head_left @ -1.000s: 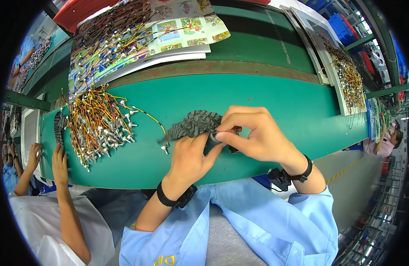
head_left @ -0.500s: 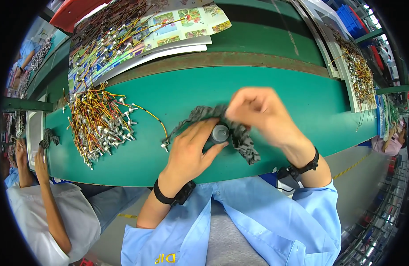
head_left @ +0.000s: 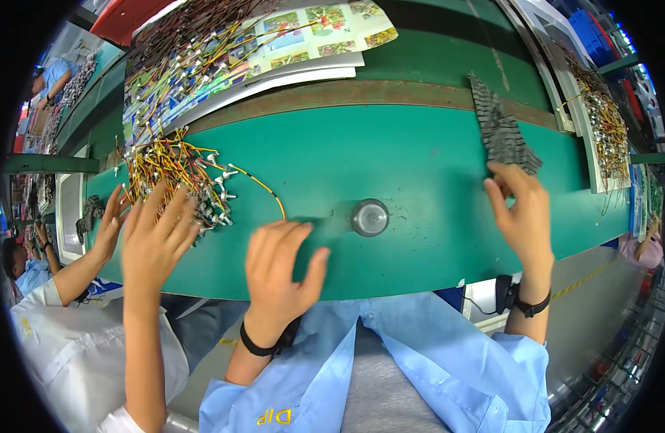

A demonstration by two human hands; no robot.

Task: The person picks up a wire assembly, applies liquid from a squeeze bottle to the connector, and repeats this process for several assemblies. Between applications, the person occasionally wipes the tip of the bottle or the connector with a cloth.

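My left hand (head_left: 280, 265) is over the front part of the green bench, fingers spread and holding nothing. Right of it stands a dark grey round container (head_left: 370, 218), seen from above, with neither hand touching it. My right hand (head_left: 523, 209) is out to the right, thumb apart from the fingers. Just beyond its fingertips stretches a dark grey crumpled cloth strip (head_left: 502, 130), reaching over the bench's back edge; whether the fingertips touch it I cannot tell. One yellow-and-black wire (head_left: 264, 186) with a metal-ended part runs from the pile toward my left hand.
A co-worker's hands (head_left: 159, 234) reach over the pile of wired components (head_left: 170, 169) at the left. More wires lie on printed sheets (head_left: 296, 43) behind. A tray of wired parts (head_left: 599, 123) stands at the far right. Dark specks surround the container on the bench (head_left: 419, 267).
My left hand has left the container and moved toward me. The cloth, earlier wrapped around the container, is now off to the right by my right hand. A co-worker's hands came over the pile.
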